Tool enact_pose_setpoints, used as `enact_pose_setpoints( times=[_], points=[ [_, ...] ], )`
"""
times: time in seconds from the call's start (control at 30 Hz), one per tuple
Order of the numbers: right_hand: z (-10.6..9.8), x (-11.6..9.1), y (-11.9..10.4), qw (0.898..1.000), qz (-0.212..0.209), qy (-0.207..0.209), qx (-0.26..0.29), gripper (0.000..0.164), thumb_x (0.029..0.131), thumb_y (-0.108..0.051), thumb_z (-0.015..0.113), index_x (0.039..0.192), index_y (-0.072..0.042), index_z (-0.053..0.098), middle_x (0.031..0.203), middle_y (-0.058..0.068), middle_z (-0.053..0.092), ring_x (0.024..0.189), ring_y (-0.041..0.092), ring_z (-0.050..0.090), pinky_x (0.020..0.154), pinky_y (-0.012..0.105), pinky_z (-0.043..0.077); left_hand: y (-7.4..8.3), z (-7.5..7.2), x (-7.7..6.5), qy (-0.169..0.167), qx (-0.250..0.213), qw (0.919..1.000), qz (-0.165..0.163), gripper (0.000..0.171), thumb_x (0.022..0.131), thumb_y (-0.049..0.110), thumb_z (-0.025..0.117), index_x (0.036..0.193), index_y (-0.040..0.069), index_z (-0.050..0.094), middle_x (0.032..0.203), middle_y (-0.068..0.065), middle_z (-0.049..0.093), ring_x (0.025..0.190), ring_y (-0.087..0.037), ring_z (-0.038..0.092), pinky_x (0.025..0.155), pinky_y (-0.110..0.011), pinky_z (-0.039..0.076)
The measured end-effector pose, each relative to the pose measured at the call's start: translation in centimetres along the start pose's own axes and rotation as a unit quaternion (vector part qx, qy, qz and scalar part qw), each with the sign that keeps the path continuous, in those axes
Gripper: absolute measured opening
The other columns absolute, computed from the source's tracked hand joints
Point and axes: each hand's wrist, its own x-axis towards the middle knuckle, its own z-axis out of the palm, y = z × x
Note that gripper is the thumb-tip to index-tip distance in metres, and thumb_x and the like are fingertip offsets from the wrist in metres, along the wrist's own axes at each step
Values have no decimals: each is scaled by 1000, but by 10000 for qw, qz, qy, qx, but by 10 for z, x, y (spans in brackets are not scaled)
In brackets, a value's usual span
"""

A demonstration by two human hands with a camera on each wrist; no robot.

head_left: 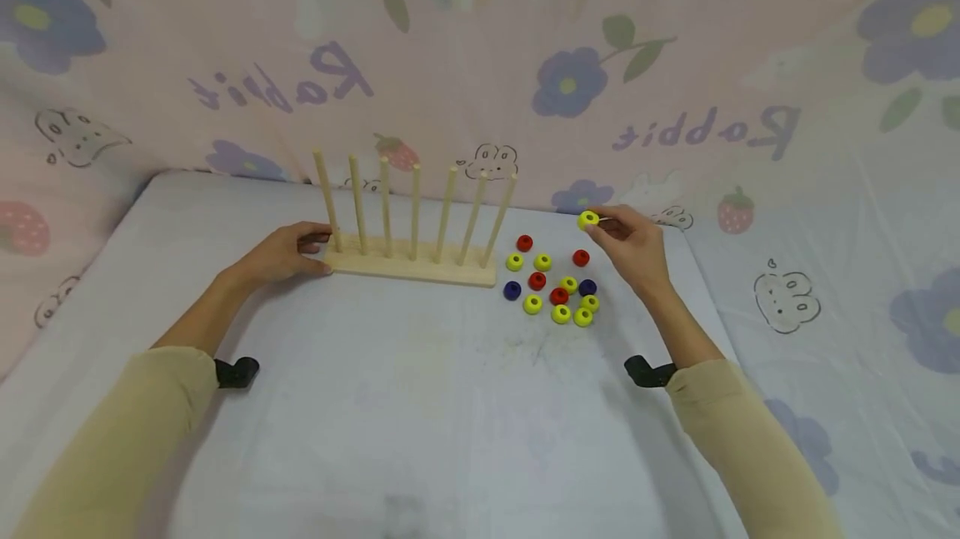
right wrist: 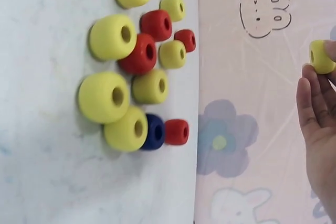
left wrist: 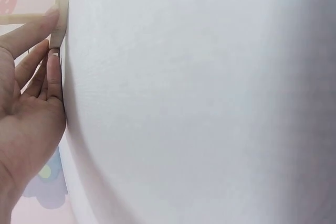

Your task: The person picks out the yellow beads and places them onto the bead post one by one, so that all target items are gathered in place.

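Observation:
A pale wooden peg stand (head_left: 420,272) with several upright bare pegs stands toward the back of the table. My left hand (head_left: 283,254) holds the left end of its base, and in the left wrist view the thumb and fingers (left wrist: 54,74) meet at the base's end. Raised above the table on the right, my right hand (head_left: 636,252) pinches a yellow bead (head_left: 588,220) between thumb and fingers; the bead's hole shows in the right wrist view. Below that hand lie several loose beads, among them a red bead (head_left: 558,296), a yellow bead (head_left: 561,314) and a dark blue bead (head_left: 512,291).
The loose beads sit close together just right of the stand's right end. A white cloth (head_left: 375,406) covers the table. Behind it hangs a pink curtain (head_left: 465,64) printed with flowers and rabbits. Dark straps with a black piece (head_left: 238,372) sit at both wrists.

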Motion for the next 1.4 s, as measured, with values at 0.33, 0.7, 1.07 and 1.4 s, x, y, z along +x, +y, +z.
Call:
enact_pose_setpoints(
  times=[0.33,0.7,1.07,1.4],
  points=[
    [11,23,-28,9993,-228,-294,55,28,92,-11,72,119,-7,71,112,9,68,97,16,67,84,15,54,-2,2,-1,69,-73,9999,45,80,86,7,77,151,-4,32,150,-28,39,135,-44,40,115,-53,32],
    [19,40,-50,9969,-548,-570,4,27,93,-13,71,120,-9,71,112,1,70,96,13,68,82,19,56,0,5,-2,58,20,10000,20,80,88,8,76,152,-5,30,152,-28,36,136,-43,37,116,-52,30],
    [25,60,-79,9945,-711,-768,-3,28,91,-11,73,119,-7,71,113,6,71,97,18,70,83,21,57,-2,5,-4,114,97,9998,162,79,88,11,76,151,-5,31,151,-29,37,134,-44,39,114,-54,31],
    [36,74,-104,9925,-852,-875,63,31,90,-8,74,121,-5,70,113,9,71,97,22,70,84,23,57,-1,7,-4,87,145,9993,338,79,89,10,75,151,-6,30,150,-30,35,133,-44,39,113,-55,33]
  ],
)
